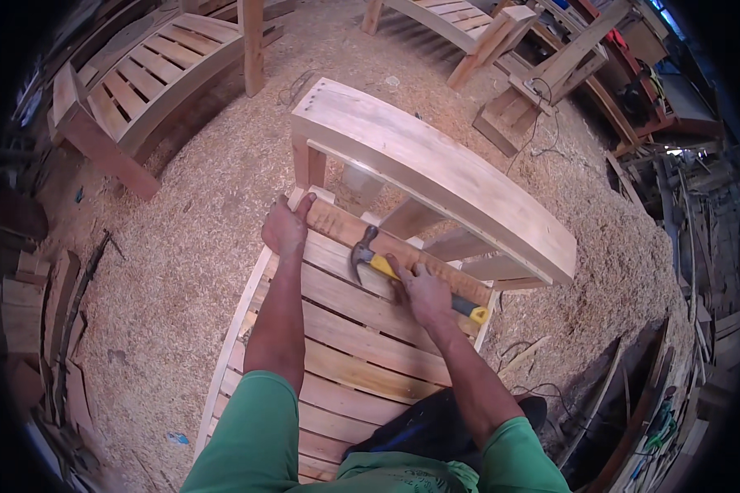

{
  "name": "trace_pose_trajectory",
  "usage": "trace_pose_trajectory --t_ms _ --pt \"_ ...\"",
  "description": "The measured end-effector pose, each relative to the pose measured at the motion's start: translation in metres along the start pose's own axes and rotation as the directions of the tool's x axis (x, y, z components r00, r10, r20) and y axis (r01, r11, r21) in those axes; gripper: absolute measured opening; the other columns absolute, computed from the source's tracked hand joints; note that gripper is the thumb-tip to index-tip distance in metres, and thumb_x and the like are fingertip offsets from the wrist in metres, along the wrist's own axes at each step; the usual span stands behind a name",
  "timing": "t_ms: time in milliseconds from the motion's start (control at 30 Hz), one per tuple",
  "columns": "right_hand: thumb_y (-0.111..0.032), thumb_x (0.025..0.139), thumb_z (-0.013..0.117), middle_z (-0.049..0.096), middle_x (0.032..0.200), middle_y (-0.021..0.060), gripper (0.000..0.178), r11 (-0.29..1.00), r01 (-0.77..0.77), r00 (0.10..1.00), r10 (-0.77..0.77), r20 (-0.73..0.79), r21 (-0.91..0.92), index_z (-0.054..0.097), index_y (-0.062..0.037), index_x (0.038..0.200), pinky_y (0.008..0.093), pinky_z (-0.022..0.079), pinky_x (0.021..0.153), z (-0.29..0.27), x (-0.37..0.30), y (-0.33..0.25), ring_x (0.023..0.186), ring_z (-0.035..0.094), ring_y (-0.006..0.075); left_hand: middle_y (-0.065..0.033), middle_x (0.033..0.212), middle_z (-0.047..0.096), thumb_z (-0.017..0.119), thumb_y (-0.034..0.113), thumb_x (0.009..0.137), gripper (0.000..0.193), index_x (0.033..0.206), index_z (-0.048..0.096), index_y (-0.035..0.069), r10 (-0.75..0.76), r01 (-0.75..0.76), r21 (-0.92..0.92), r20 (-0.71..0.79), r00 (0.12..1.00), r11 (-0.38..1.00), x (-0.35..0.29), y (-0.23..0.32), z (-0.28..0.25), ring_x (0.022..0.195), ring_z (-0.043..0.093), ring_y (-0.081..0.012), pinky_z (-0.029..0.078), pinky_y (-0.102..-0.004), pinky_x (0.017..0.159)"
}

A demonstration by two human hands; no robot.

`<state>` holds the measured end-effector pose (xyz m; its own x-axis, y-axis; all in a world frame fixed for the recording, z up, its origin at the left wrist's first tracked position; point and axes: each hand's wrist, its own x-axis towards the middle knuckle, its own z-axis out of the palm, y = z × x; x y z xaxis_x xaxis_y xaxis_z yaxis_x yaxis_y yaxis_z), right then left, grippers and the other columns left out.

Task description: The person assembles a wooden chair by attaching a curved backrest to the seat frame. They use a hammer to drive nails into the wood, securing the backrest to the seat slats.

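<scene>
A slatted wooden seat point(345, 367) lies before me, joined to a raised armrest frame with a broad curved top board point(419, 160). My left hand point(287, 228) grips the left end of a darker, rough wooden slat point(337, 226) beside that frame, its thumb on top. In my right hand point(425, 292) is a claw hammer point(384, 264) with a yellow and black handle. It lies slantwise low over the same slat, its metal head pointing left and away from me. Part of the handle is hidden under my fingers.
Slatted wooden benches point(152, 70) stand at the far left and far middle point(448, 16). Sawdust and shavings point(164, 304) cover the floor. A wooden stand point(514, 111) with a cable is at the far right. Scrap boards point(45, 329) line both sides.
</scene>
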<state>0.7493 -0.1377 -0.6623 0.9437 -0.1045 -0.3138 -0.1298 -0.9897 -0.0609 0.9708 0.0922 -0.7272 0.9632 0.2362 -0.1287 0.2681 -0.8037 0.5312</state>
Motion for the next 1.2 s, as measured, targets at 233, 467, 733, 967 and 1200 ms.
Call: trace_pose_trajectory --t_ms 233,467,733,967,1200 --pt "-0.034 0.113 0.054 0.068 0.12 0.0163 0.059 0.999 -0.02 0.999 0.019 0.027 0.026 0.039 -0.0453 0.169 0.0496 0.063 0.088 -0.001 -0.014 0.013 0.111 0.073 0.036 -0.0211 0.11 0.079 0.07 0.078 0.089 0.074 0.111 0.074 0.007 0.016 -0.016 -0.001 -0.061 0.998 1.0 0.001 -0.001 0.004 0.105 0.076 -0.0421 0.057 -0.0534 0.089" --pt "-0.034 0.111 0.058 0.067 0.116 0.0149 0.061 1.0 -0.024 1.0 0.024 -0.018 0.012 0.04 -0.0423 0.169 0.0496 0.062 0.084 0.01 -0.043 0.05 0.104 0.072 0.0367 -0.021 0.113 0.079 0.07 0.079 0.088 0.077 0.116 0.075 0.007 0.032 -0.033 -0.002 -0.068 0.997 0.999 -0.003 0.002 0.005 0.107 0.075 -0.0423 0.056 -0.0545 0.092" --pt "-0.033 0.104 0.066 0.068 0.114 0.0124 0.067 0.981 -0.193 0.981 0.193 0.01 -0.002 0.044 -0.0408 0.167 0.0482 0.062 0.08 0.026 -0.115 0.114 0.099 0.073 0.0344 -0.0219 0.117 0.08 0.067 0.082 0.088 0.085 0.126 0.074 0.006 0.045 -0.045 -0.024 0.0 0.999 0.999 -0.008 0.005 0.008 0.112 0.074 -0.0453 0.055 -0.0551 0.096" --pt "-0.016 0.099 0.064 0.07 0.121 0.0159 0.079 0.981 -0.193 0.973 0.195 0.126 -0.027 0.039 -0.0413 0.169 0.0473 0.064 0.08 0.009 -0.179 0.151 0.098 0.076 0.0354 -0.0232 0.126 0.074 0.069 0.065 0.096 0.07 0.137 0.069 0.007 0.328 -0.33 0.026 -0.201 0.923 0.944 0.002 -0.029 0.009 0.122 0.068 -0.0446 0.051 -0.054 0.106" --pt "-0.011 0.105 0.055 0.067 0.115 0.0171 0.071 0.952 -0.294 0.951 0.282 0.128 0.086 0.041 -0.041 0.168 0.0483 0.064 0.075 0.036 -0.22 0.206 0.088 0.077 0.0371 -0.0215 0.13 0.069 0.064 0.026 0.107 0.036 0.134 0.066 0.002 0.642 -0.552 -0.385 0.156 0.751 0.74 -0.217 0.026 0.049 0.118 0.067 -0.0416 0.054 -0.0483 0.104"
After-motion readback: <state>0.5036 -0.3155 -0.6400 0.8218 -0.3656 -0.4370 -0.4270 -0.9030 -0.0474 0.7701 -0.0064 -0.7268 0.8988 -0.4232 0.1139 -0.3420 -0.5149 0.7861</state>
